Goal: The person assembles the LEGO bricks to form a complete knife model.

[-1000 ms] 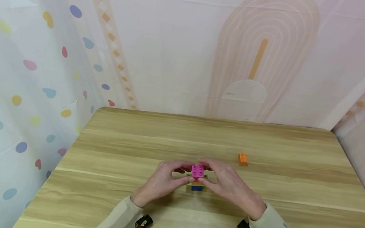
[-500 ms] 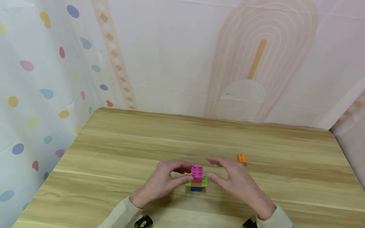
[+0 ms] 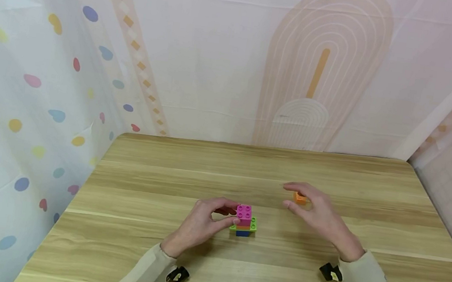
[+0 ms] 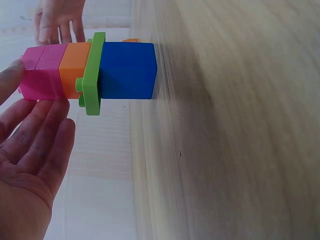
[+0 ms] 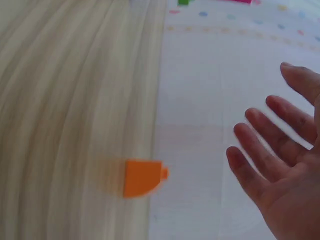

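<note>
My left hand (image 3: 203, 222) holds the top of a small brick tower between thumb and fingers. That tower has pink bricks (image 4: 45, 75) on top, an orange brick (image 4: 75, 67) under them, a flat green plate (image 4: 92, 75) jutting out on both sides, and a blue brick (image 4: 127, 70) at the bottom on the table. My right hand (image 3: 321, 214) hovers over a loose orange brick (image 5: 142, 178), fingers spread and nothing in them. The head view shows this brick (image 3: 300, 198) partly covered by the hand; its side is curved in the right wrist view.
The wooden table (image 3: 188, 164) runs back to a patterned curtain (image 3: 219, 63). A spotted curtain (image 3: 36, 133) hangs along the left side. Black wrist mounts (image 3: 178, 275) sit under both sleeves.
My right hand has let go of the tower and moved right and away from me, to above the loose orange brick. The left hand has stayed at the pink bricks.
</note>
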`<state>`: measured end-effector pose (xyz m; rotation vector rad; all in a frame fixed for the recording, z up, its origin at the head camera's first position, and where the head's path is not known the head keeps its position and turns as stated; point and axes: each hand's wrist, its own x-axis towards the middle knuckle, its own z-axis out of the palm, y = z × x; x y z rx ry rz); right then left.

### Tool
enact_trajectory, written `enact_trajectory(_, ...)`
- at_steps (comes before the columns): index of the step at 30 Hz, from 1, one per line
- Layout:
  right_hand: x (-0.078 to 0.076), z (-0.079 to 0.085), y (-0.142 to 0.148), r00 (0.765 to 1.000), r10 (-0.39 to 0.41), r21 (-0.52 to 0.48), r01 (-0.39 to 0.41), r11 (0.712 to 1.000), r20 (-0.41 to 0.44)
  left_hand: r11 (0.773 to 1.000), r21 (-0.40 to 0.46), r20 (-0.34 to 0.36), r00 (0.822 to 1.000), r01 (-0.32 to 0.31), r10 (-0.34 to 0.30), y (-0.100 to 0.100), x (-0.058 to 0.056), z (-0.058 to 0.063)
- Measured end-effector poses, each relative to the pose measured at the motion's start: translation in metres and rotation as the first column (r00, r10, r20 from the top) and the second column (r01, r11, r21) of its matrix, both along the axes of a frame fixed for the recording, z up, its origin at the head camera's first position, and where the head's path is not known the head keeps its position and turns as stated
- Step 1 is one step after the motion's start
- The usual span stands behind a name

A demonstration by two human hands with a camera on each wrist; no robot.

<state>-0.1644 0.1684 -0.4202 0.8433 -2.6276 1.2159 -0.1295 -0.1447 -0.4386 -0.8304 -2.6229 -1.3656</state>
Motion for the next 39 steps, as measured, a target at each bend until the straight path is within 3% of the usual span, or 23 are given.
enact_trajectory(5, -0.010, -0.007, 0.011, 1.000, -0.004, 0.007, 0.004, 1.000, -0.028, 1.000, 0.004, 0.004, 1.000, 0.003, -0.003, 0.000, 0.001, 0.001)
enact_trajectory(24, -0.038, -0.011, 0.038, 0.993, 0.028, 0.122, -0.042, 0.992, 0.114, 1.000, -0.012, -0.001, 1.000, -0.006, 0.006, 0.000, 0.001, 0.003)
enact_trajectory(39, -0.055, -0.012, 0.046, 0.971, 0.051, 0.174, -0.093, 0.980, 0.233, 1.000, -0.021, -0.012, 1.000, -0.008, 0.008, 0.000, 0.000, 0.001)
